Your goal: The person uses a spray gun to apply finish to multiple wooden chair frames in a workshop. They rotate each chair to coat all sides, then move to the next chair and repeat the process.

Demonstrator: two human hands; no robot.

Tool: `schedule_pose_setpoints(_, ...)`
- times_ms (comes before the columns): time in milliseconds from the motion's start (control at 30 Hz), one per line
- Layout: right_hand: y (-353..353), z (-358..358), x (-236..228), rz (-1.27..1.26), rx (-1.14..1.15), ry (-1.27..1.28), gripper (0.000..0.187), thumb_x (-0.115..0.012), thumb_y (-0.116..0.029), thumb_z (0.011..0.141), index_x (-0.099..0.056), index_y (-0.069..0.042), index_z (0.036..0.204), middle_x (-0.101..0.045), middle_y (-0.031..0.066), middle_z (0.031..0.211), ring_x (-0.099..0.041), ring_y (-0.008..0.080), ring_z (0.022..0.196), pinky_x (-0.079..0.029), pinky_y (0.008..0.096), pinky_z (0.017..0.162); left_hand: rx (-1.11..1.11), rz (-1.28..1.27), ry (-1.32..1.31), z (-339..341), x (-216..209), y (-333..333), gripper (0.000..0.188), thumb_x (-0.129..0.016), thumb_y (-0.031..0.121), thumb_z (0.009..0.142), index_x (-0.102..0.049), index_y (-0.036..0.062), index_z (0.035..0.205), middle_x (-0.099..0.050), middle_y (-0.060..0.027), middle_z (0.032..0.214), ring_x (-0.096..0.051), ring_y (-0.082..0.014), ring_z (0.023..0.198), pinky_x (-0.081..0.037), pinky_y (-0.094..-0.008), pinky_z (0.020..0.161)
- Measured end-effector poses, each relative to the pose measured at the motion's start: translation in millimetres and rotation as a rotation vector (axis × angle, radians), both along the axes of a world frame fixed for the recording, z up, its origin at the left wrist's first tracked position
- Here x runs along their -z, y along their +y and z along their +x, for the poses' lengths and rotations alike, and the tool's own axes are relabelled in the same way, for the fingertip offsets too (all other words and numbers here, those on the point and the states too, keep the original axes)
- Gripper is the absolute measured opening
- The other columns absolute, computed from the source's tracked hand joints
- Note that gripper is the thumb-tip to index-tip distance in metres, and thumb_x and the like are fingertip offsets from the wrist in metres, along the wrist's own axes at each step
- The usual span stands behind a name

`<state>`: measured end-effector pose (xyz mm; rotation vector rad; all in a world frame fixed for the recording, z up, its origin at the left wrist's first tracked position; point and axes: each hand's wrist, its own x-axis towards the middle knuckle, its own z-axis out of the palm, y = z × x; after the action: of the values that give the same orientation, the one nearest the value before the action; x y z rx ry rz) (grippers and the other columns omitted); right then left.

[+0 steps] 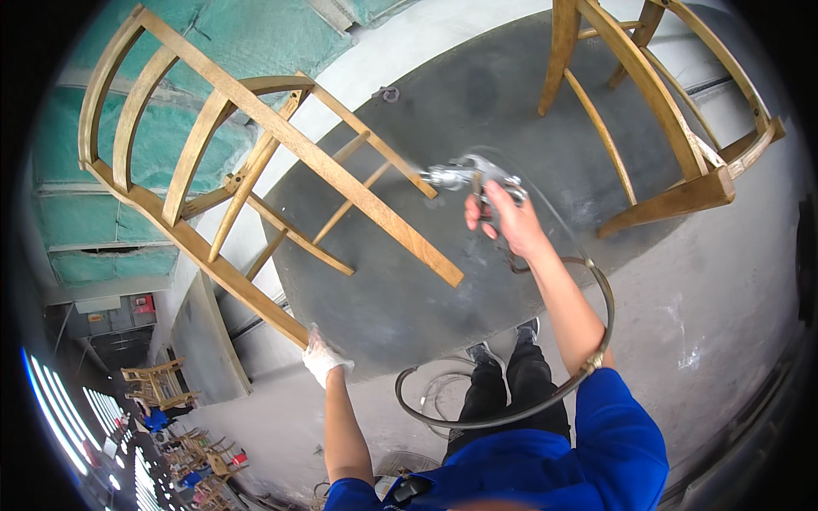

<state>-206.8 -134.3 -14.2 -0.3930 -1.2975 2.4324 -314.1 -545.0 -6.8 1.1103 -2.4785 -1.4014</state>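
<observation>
The hands work well apart: the white-gloved left hand (324, 359) is closed around the lower end of a wooden chair frame (300, 149), and the right hand (509, 220) is wrapped about a silver spray gun (477, 173), fingers curled by its trigger. Pale grey floor (724, 281) spreads along the near and right sides of a large, rounded dark grey board (503, 94). The held frame tilts across the board's left edge; whether it rests there I cannot tell. A second wooden chair (682, 198) occupies the board's right end, its legs reaching inward. Between the two, the middle of the board gives the right hand open room, bounded on the left by the frame's long rail and leg ends, the nearest just beside the gun's nozzle. Green sheeting (102, 221) backs the frame. A hose (608, 298) loops around the right forearm and over the legs, in the way there. A small ring-shaped thing (386, 94) lies at the board's far edge.
</observation>
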Motion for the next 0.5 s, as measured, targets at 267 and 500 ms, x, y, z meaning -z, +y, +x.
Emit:
schedule_pose_setpoints(267,0.0,-89.5,33.0,0.069,0.136,-0.189,0.031,-0.059,-0.036,0.103,-0.064,-0.005,0.107,-0.065,0.0014,0.073,-0.06,0.0073,0.061,-0.039,0.0223,0.046,0.015,0.025,0.005,5.6,4.1,-0.5,0.042,-0.071,0.046,0.092,-0.058,0.0116,0.072,-0.038,0.0018,0.056,-0.038,-0.0136,0.045,-0.033,-0.033,0.043)
schedule_pose_setpoints(500,15.1,-94.7,15.9,0.137,0.348,-0.324,0.03,-0.061,-0.036,0.103,-0.065,-0.006,0.108,-0.064,0.001,0.072,-0.06,0.0073,0.059,-0.038,0.0229,0.044,0.09,-0.129,-0.042,5.4,18.6,-9.3,0.047,-0.071,0.048,0.093,-0.054,0.0087,0.074,-0.044,-0.002,0.053,-0.044,-0.0159,0.045,-0.039,-0.0356,0.047)
